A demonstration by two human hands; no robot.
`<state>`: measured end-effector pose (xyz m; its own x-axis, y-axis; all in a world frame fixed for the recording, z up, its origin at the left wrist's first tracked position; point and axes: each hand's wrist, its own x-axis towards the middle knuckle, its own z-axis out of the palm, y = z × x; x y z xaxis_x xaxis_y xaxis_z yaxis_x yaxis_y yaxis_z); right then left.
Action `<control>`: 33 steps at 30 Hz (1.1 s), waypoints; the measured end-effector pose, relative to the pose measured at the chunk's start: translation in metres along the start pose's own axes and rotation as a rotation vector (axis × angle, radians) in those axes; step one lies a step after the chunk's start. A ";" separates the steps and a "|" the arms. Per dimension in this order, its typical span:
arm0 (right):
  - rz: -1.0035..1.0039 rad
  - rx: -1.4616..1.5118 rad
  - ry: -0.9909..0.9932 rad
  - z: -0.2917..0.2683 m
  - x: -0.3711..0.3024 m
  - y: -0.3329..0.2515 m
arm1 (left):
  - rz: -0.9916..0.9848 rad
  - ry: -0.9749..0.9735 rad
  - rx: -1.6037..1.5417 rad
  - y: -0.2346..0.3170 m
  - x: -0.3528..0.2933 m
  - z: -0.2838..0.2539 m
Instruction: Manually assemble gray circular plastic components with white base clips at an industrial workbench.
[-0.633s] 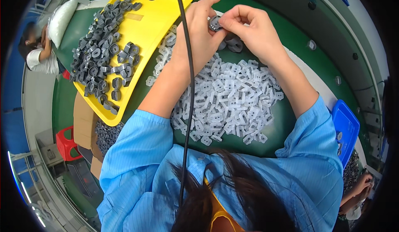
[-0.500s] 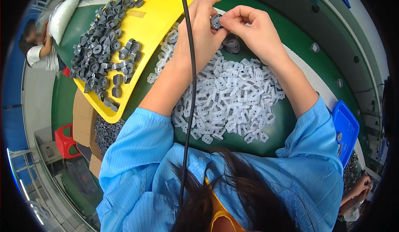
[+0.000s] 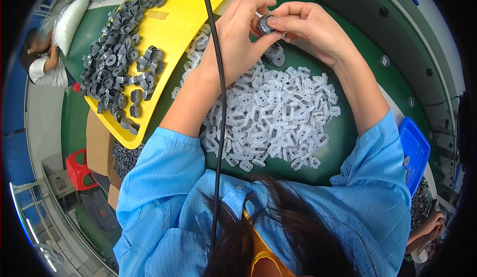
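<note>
Between both hands, above the far side of the pile, is a small dark grey oval plastic part point(image 3: 267, 24). My left hand point(image 3: 242, 31) grips it from the left, fingers curled behind it and thumb underneath. With thumb and fingertips, my right hand point(image 3: 310, 28) pinches its right edge; whether a smaller piece is also in those fingers is hidden. Just below the hands, more grey plastic parts point(image 3: 275, 54) rest on the green table. A broad heap of small translucent white plastic pieces point(image 3: 271, 118) spreads between my forearms.
A yellow tray point(image 3: 181, 21) holding many grey parts lies to the left. Across my left forearm hangs a black cable point(image 3: 218, 78). At the right stands a blue tray point(image 3: 415, 150). A cardboard box point(image 3: 99, 140) and red stool point(image 3: 79, 170) are lower left. Another person point(image 3: 47, 61) works far left.
Both hands have moved slightly to the right, and the grey part between them has turned to show its rounded rim. The right hand's fingers have shifted their hold on it.
</note>
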<state>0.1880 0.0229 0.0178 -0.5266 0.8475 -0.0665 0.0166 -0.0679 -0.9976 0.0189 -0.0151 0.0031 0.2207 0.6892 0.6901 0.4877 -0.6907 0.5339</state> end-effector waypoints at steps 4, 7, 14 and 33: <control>-0.023 -0.171 -0.135 -0.006 -0.001 -0.008 | 0.085 -0.090 0.010 -0.007 0.002 -0.007; -0.090 -0.255 -0.094 -0.011 0.000 -0.007 | -0.084 -0.175 -0.100 -0.011 0.000 -0.010; 0.096 -0.002 -0.022 -0.030 0.007 -0.002 | -0.308 -0.549 -0.317 -0.006 -0.005 -0.029; -0.122 -0.879 -0.355 -0.055 -0.017 -0.014 | -0.727 -0.071 -0.830 -0.013 0.001 -0.019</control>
<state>0.2434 0.0387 0.0316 -0.7918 0.6034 -0.0948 0.5007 0.5523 -0.6665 -0.0028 -0.0098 0.0057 0.1718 0.9831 0.0634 -0.1914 -0.0299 0.9811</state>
